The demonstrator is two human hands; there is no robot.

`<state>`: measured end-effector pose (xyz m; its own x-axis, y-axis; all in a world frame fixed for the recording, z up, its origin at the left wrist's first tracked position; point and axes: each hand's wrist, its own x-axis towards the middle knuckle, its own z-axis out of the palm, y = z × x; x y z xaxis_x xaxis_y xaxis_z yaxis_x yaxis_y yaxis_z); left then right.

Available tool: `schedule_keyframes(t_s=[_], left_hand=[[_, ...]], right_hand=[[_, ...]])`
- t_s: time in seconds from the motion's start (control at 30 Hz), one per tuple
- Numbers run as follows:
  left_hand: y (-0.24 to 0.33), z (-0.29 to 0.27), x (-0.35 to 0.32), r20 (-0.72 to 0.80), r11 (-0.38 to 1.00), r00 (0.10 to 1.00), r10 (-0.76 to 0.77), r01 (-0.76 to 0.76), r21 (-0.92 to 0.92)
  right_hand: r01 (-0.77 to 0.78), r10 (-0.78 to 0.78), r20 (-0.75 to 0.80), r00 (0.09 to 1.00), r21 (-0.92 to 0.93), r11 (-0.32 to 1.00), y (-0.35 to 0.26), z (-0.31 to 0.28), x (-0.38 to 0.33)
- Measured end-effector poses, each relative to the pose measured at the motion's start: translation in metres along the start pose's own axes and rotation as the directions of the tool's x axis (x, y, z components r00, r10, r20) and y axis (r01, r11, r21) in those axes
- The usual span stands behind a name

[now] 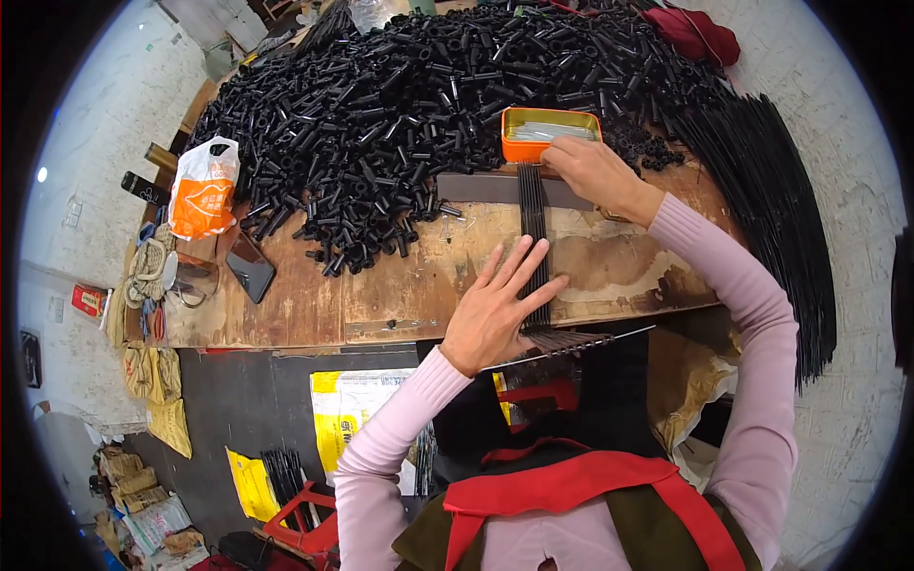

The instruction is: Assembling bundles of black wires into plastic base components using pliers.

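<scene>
Thin black rods (534, 202) lie in a narrow row at centre frame, fanning out past the worktop's (400, 295) near edge.
The left hand (497, 306) presses across them, fingers spread wide; farther up, the right hand's (592, 173) fingers bunch by the far ends, beside the orange tin (522, 151), their grip unclear. The rods look light, springy, slick; best held flat mid-row.

The left arm (400, 414) rises from the lower edge; the left hand (495, 305) lies palm down near centre, fingers (515, 264) spread. The right arm (747, 276) bends at right, the right hand (598, 174) higher, fingers curled.
</scene>
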<state>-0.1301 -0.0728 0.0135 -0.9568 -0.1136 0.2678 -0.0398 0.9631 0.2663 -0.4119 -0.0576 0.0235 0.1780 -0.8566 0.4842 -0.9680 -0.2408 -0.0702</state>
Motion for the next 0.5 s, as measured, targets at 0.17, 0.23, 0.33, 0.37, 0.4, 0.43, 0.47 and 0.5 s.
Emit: schedule_keyframes(t_s=[0.17,0.23,0.33,0.37,0.4,0.43,0.47,0.5], left_hand=[[-0.002,0.0,0.0,0.027,0.998,0.999,0.017,-0.018,0.063],[-0.001,0.0,-0.001,0.003,1.0,1.0,0.015,-0.015,0.01],[-0.004,0.003,-0.002,-0.014,1.0,1.0,0.012,-0.012,-0.001],[-0.005,0.003,-0.003,-0.001,0.999,1.0,0.02,-0.02,0.044],[-0.004,0.003,-0.003,-0.004,0.999,1.0,0.015,-0.015,0.043],[-0.004,0.003,-0.002,-0.011,0.999,1.0,0.016,-0.016,0.045],[-0.003,0.003,-0.002,-0.016,0.999,1.0,0.021,-0.021,0.046],[-0.003,0.003,-0.002,-0.017,0.999,1.0,0.02,-0.019,0.048]], right_hand=[[0.191,-0.186,0.057,0.981,-0.1,0.977,0.002,-0.001,0.002],[0.129,-0.129,0.003,0.992,-0.051,0.99,-0.006,0.006,0.004],[0.064,-0.061,-0.07,0.996,0.042,0.997,-0.011,0.006,0.004],[0.05,-0.043,-0.095,0.995,0.08,0.996,-0.013,0.005,0.005],[0.055,-0.047,-0.093,0.995,0.082,0.995,-0.013,0.001,0.003],[-0.005,0.005,-0.007,1.0,-0.014,1.0,-0.01,-0.005,-0.002],[-0.058,0.067,0.07,0.995,-0.117,0.991,-0.007,-0.009,-0.007],[-0.057,0.065,0.07,0.995,-0.117,0.991,-0.004,-0.009,-0.01]])
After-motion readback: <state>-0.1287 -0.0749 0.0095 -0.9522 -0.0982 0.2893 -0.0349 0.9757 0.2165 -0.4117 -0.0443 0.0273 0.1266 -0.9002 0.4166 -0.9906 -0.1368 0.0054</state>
